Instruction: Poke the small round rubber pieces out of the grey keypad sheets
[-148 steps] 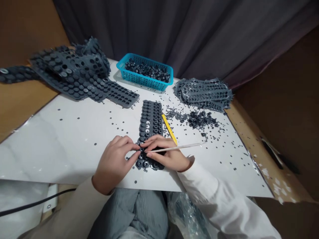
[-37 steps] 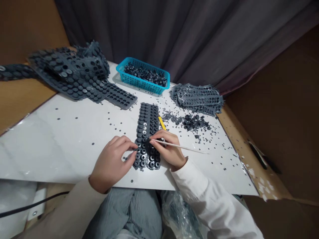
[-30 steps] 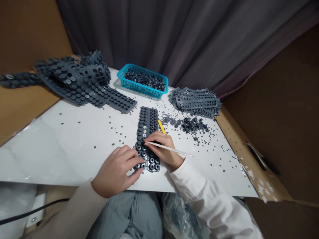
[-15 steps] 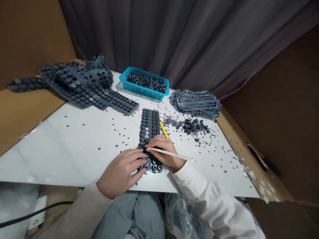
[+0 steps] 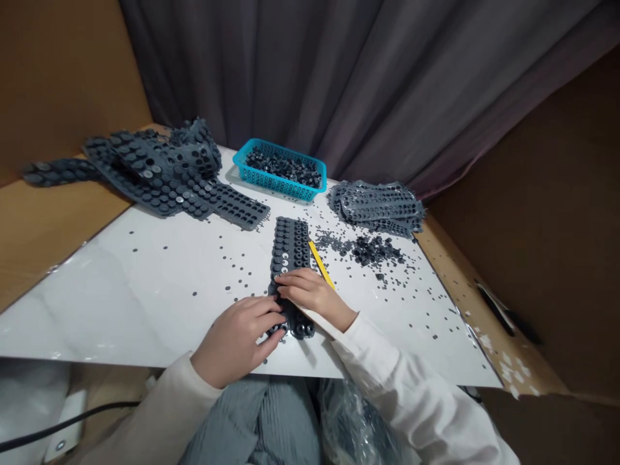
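White board top [image 5: 121,290] under you, dark curtain [image 5: 310,77] behind. Left fingers [image 5: 264,316] lie slightly spread on the lower end of the black rubber strip [image 5: 290,248]; right fingers [image 5: 290,279] curl close together on its edge, tips hidden, any pinch unclear. Pale stick [image 5: 314,315] runs under the right hand; yellow stick [image 5: 320,263] lies just beside the strip.

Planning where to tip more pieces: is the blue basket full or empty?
Mostly full: the blue mesh basket holds small dark pieces spread end to end; their depth cannot be told.
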A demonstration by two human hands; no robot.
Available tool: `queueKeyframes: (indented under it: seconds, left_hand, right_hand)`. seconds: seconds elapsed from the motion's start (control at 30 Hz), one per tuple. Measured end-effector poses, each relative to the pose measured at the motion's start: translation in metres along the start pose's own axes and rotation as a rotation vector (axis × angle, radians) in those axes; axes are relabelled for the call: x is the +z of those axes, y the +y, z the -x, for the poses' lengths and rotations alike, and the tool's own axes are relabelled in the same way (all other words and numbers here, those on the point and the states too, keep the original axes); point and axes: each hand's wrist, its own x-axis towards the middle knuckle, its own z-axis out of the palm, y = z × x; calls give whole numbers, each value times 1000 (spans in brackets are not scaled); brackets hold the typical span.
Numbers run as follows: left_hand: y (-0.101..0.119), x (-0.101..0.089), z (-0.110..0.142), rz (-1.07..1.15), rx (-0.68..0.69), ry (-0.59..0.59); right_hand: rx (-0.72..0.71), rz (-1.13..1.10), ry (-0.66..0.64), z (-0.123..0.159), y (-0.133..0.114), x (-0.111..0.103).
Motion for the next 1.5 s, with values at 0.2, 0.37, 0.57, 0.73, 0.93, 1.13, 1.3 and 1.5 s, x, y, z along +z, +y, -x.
queueKeyframes:
  seconds: [0.2,0.37,0.57,0.73,0.93,1.13,1.3,1.5]
  left_hand:
    - [-1,0,1,-3,-8,1]
    - [-1,1,1,28,-16,2]
    - [-1,3,1,39,-21,7]
    - [-2,3,2,38,-22,5]
    - [-2,2,1,45,-17,12]
    - [-1,2,0,37,-24,13]
    - [-2,2,1,29,-20,0]
    - [-1,1,1,32,-20,1]
  right_hand:
    - [66,-37,64,-13,5,-4]
    - [247,-367,206,-12,1,-3]
    - [284,-469,194,-4,1,2]
    - [273,-481,177,-5,3,3]
    - [300,-508,200,-7,1,-1]
    - [230,-420,150,-6,4,3]
    - [144,-181,44,-9,14,1]
    - [243,-234,182,-17,21,-7]
